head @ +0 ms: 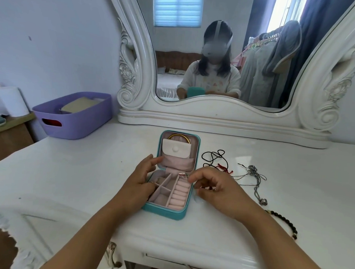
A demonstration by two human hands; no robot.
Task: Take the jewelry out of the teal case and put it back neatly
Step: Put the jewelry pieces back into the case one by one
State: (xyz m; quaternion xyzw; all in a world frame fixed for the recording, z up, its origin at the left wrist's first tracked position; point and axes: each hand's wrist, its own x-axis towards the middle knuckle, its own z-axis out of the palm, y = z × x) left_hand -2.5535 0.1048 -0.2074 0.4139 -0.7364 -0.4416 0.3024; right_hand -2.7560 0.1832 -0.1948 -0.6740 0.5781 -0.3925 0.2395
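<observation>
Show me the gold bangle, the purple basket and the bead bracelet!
gold bangle (pixel 179 136): head view, top of its arc above the pouch flap.
purple basket (pixel 86 119): head view, its front wall.
bead bracelet (pixel 284 220): head view, dark beads mid-strand.

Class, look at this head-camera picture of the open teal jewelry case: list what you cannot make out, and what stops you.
- Left compartments of the teal case: covered by the left hand.
- Whatever the right hand pinches: hidden by its curled fingers.
- Gold bangle: lower part behind the pink pouch flap.
- Bead bracelet: partly behind the right forearm.
</observation>
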